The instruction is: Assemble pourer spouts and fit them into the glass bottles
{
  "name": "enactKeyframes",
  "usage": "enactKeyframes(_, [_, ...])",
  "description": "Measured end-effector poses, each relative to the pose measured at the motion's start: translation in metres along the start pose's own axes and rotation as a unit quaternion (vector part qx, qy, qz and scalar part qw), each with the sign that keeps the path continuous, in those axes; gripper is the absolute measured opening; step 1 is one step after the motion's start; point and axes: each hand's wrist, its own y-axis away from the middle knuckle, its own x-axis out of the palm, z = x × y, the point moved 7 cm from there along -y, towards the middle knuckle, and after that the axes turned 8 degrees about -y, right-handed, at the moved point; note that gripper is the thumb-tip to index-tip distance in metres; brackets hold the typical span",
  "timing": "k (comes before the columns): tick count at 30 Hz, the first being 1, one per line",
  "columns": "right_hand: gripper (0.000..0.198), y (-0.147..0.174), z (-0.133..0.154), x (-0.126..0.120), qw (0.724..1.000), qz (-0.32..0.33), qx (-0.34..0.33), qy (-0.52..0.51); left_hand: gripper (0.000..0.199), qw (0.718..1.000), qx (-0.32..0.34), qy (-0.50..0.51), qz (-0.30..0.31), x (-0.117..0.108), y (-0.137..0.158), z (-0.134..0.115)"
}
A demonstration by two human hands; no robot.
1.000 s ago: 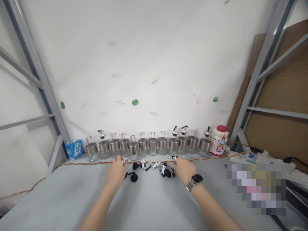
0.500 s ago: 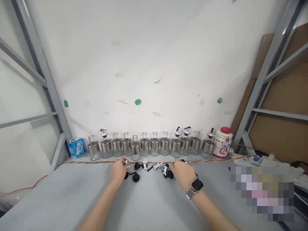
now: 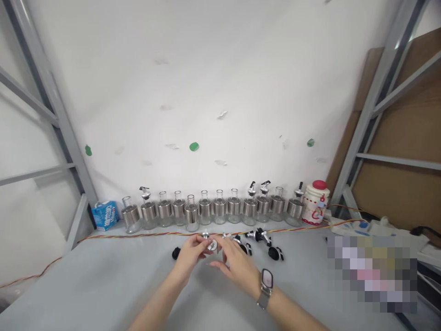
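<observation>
My left hand [image 3: 189,257] is closed around a silver pourer spout [image 3: 212,246] above the middle of the table, pinching it between thumb and fingers. Beside it, my right hand [image 3: 236,262], with a watch on the wrist, has its thumb spread away from the fingers; its fingertips reach the spout's edge. Loose pourer spouts with black stoppers lie around the hands: one black part [image 3: 176,253] to the left, and several more, such as this spout [image 3: 275,253], to the right. My hands partly hide some of them.
A row of glass bottles with steel sleeves [image 3: 191,214] lines the wall, some with spouts in their necks. A blue carton [image 3: 105,215] stands left, a white jar with a red lid [image 3: 316,202] right. A twisted wire [image 3: 138,235] runs before the bottles.
My left hand has moved right with the pourer spout, and my right hand has moved left to meet it. Spouts my right hand was covering now show on the right.
</observation>
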Motion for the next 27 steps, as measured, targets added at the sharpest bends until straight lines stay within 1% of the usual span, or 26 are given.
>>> enactKeyframes(4, [0.026, 0.000, 0.006, -0.003, 0.996, -0.013, -0.058, 0.067, 0.031, 0.999, -0.015, 0.034, 0.036, 0.009, 0.005, 0.002])
enactKeyframes(6, [0.022, 0.000, 0.003, -0.008, 0.996, -0.022, -0.056, 0.070, 0.030, 0.997, -0.012, 0.044, 0.061, 0.013, 0.006, 0.000])
enactKeyframes(8, [0.019, -0.001, -0.003, -0.012, 0.998, -0.031, -0.032, 0.053, 0.031, 0.996, -0.003, 0.031, 0.088, 0.017, 0.006, -0.004])
enactKeyframes(9, [0.018, -0.001, -0.006, -0.013, 0.999, -0.037, -0.018, 0.036, 0.033, 0.995, 0.006, 0.002, 0.095, 0.017, 0.006, -0.005])
enactKeyframes(11, [0.015, 0.000, -0.012, -0.014, 0.998, -0.056, 0.014, -0.017, 0.037, 0.993, 0.023, -0.086, 0.082, 0.011, 0.005, -0.009])
enactKeyframes(12, [0.015, 0.000, -0.015, -0.015, 0.995, -0.072, 0.035, -0.056, 0.037, 0.989, 0.032, -0.136, 0.054, 0.004, 0.003, -0.011])
enactKeyframes(13, [0.014, 0.000, -0.019, -0.016, 0.989, -0.091, 0.061, -0.101, 0.035, 0.980, 0.039, -0.194, 0.009, -0.006, 0.003, -0.013])
enactKeyframes(14, [0.014, 0.001, -0.024, -0.017, 0.979, -0.113, 0.089, -0.147, 0.031, 0.965, 0.041, -0.256, -0.044, -0.017, 0.003, -0.015])
enactKeyframes(15, [0.015, 0.002, -0.028, -0.017, 0.966, -0.134, 0.114, -0.191, 0.028, 0.942, 0.038, -0.319, -0.095, -0.028, 0.004, -0.017])
enactKeyframes(16, [0.016, 0.002, -0.033, -0.017, 0.952, -0.150, 0.136, -0.231, 0.027, 0.917, 0.029, -0.377, -0.127, -0.036, 0.005, -0.017])
enactKeyframes(17, [0.017, 0.002, -0.036, -0.016, 0.937, -0.162, 0.155, -0.268, 0.027, 0.895, 0.019, -0.423, -0.138, -0.041, 0.005, -0.015])
enactKeyframes(18, [0.019, 0.002, -0.040, -0.015, 0.921, -0.170, 0.173, -0.304, 0.027, 0.881, 0.009, -0.454, -0.135, -0.043, 0.006, -0.012])
enactKeyframes(19, [0.020, 0.002, -0.044, -0.014, 0.904, -0.176, 0.189, -0.340, 0.026, 0.879, 0.001, -0.462, -0.120, -0.042, 0.006, -0.008])
enactKeyframes(21, [0.024, 0.001, -0.050, -0.010, 0.867, -0.181, 0.216, -0.412, 0.020, 0.885, -0.004, -0.452, -0.108, -0.039, 0.006, 0.000])
enactKeyframes(24, [0.029, 0.000, -0.054, -0.006, 0.810, -0.183, 0.241, -0.502, 0.011, 0.895, 0.000, -0.428, -0.129, -0.035, 0.004, 0.005])
enactKeyframes(25, [0.029, 0.000, -0.054, -0.005, 0.791, -0.183, 0.250, -0.528, 0.011, 0.900, 0.004, -0.414, -0.133, -0.033, 0.003, 0.005])
enactKeyframes(27, [0.028, 0.000, -0.053, -0.002, 0.751, -0.180, 0.270, -0.575, 0.015, 0.921, 0.013, -0.366, -0.129, -0.029, 0.000, 0.003])
